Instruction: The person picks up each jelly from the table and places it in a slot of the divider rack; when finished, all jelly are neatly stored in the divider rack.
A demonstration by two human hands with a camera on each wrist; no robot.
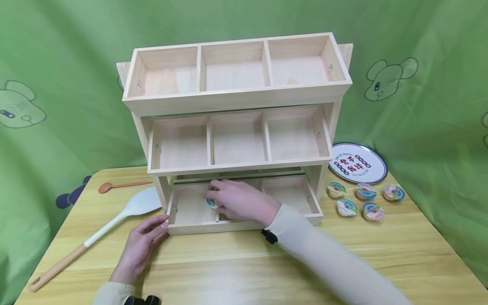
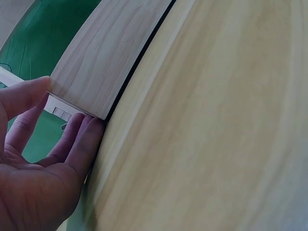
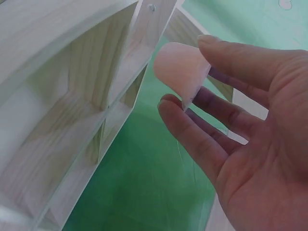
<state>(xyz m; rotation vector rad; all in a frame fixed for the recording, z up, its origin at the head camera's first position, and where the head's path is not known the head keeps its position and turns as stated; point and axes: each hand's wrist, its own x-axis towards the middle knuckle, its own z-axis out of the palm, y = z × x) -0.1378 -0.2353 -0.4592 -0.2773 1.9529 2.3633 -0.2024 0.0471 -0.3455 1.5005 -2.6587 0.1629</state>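
Above the bottom drawer (image 1: 194, 229) of a pale wooden shelf unit, my right hand (image 1: 242, 201) pinches a small jelly cup (image 3: 175, 67) between thumb and fingers. The cup has a pinkish body, and a bit of its blue printed lid shows in the head view, over the left compartment near the divider. My left hand (image 1: 142, 245) holds the drawer's front left corner, thumb at the upper edge and fingertips at the lower edge in the left wrist view. The right hand hides part of the drawer's middle compartment.
Two more three-part trays, the middle tray (image 1: 240, 167) and the top tray (image 1: 236, 99), rise above the drawer. Several jelly cups (image 1: 347, 207) stand at the right, before a white plate (image 1: 358, 154). A spatula (image 1: 142, 202) and a small orange spoon (image 1: 104, 187) lie left.
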